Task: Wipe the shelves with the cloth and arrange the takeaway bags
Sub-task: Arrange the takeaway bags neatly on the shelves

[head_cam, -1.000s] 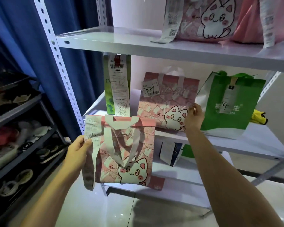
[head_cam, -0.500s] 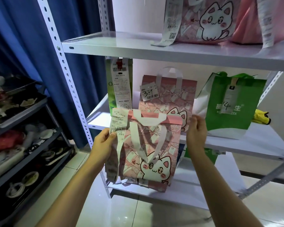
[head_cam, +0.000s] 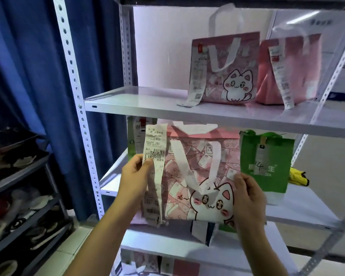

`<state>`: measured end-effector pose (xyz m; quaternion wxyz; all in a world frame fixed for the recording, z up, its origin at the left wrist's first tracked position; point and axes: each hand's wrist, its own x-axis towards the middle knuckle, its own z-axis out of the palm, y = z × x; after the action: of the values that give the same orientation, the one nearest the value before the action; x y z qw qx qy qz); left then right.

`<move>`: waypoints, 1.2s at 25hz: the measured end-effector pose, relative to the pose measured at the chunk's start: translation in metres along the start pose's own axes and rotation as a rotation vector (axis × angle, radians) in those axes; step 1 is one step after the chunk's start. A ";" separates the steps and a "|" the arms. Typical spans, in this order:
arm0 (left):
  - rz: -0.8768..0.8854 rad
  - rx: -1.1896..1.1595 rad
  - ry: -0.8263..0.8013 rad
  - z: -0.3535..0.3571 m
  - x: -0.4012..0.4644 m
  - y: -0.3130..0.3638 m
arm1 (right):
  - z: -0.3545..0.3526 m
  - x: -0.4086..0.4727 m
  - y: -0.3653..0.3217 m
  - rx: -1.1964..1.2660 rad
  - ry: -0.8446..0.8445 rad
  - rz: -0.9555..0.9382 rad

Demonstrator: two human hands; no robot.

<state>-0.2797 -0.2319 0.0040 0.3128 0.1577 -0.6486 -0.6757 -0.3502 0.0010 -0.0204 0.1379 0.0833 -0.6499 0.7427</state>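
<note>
I hold a pink cat-print takeaway bag (head_cam: 199,176) upright in front of the middle shelf (head_cam: 299,208), just under the upper shelf (head_cam: 139,102). My left hand (head_cam: 135,176) grips its left edge and pinches the long white receipt (head_cam: 154,156) hanging there. My right hand (head_cam: 247,194) grips the bag's right edge. Behind it, a green bag (head_cam: 266,162) stands on the middle shelf at the right, and a second green bag (head_cam: 132,140) peeks out at the left. On the upper shelf stand another pink cat bag (head_cam: 225,70) and a plain pink bag (head_cam: 291,72). No cloth is in view.
A white perforated shelf post (head_cam: 74,92) rises at the left, with a blue curtain (head_cam: 28,66) behind it. A dark rack with dishes (head_cam: 18,196) stands at far left. A yellow object (head_cam: 298,176) lies behind the right green bag. More bags sit on lower shelves (head_cam: 203,232).
The pink cat bag rose from below the middle shelf's front to the level of that shelf. My right hand left the bag standing on the shelf and took the held bag's right edge.
</note>
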 end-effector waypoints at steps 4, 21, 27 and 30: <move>0.171 0.032 0.023 -0.006 0.013 0.048 | 0.019 0.018 -0.055 0.074 -0.016 -0.059; 0.516 0.140 0.141 -0.079 0.104 0.132 | 0.179 0.102 -0.177 0.150 -0.051 -0.287; 0.622 0.197 0.146 -0.089 0.147 0.150 | 0.211 0.145 -0.190 0.179 -0.002 -0.221; 0.685 0.244 0.115 -0.091 0.168 0.159 | 0.222 0.168 -0.193 0.153 0.016 -0.291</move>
<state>-0.3153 -0.4027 0.1820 0.5357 0.0056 -0.7210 -0.4394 -0.4615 -0.1798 0.2435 0.2423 0.1810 -0.5714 0.7629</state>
